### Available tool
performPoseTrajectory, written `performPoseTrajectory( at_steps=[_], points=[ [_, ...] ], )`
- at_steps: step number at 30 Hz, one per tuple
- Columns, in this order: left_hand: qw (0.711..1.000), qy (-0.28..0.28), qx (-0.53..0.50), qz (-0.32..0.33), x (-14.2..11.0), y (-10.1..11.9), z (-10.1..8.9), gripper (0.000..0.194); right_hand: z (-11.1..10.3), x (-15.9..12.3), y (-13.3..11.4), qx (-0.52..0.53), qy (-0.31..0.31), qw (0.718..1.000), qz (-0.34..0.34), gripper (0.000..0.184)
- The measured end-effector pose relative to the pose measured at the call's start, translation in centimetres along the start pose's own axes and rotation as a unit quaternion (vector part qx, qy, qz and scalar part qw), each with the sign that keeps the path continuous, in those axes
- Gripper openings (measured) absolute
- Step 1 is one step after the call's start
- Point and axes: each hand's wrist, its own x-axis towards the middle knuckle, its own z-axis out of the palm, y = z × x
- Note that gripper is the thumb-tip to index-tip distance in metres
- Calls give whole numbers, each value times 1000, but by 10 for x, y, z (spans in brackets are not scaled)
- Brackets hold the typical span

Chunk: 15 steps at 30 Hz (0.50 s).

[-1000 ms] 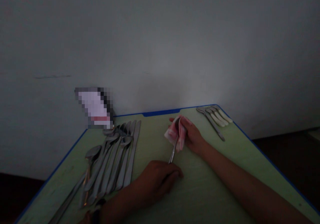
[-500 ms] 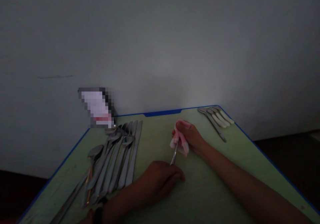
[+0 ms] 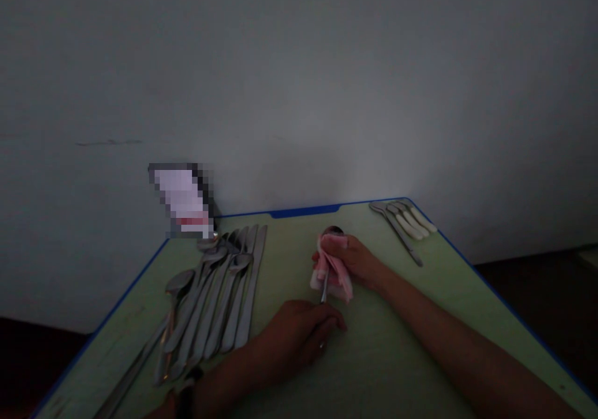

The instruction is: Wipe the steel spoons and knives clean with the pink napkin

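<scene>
My left hand [image 3: 301, 332] is closed around the handle of a metal spoon [image 3: 333, 230]. The spoon's rounded bowl shows at the far end, just past the cloth. My right hand [image 3: 352, 258] pinches a pink and white cloth [image 3: 331, 276] folded around the spoon's upper part, so the middle of the spoon is mostly hidden. Both hands are above the middle of the light green table [image 3: 397, 344]. Left of my left hand lies a spread of metal spoons and knives [image 3: 210, 307], side by side with handles toward me.
At the table's far right corner lie several white-handled spoons [image 3: 411, 223] and a longer metal spoon [image 3: 397, 232]. A phone-like object [image 3: 182, 201], blurred out, leans against the grey wall [image 3: 299, 95] at the back left. Blue edging [image 3: 303, 211] runs round the table.
My right hand and the cloth have slid down the spoon toward my left hand, and the spoon's bowl is now uncovered. My left hand stays nearly in place.
</scene>
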Motion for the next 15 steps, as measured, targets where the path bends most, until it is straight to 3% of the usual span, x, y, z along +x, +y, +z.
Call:
performPoseTrajectory(
  at_steps=[6,11,15],
  points=[
    [999,12,-26,-31,2,0,-3,31,8,2,9,-48,148,980,-123,38],
    [1000,2,-12,-21,1,-2,-1,32,6,5,7,-182,272,916,-233,29],
    [1000,21,-7,-7,0,-5,2,29,-2,5,-1,-254,323,875,-256,27]
  ],
)
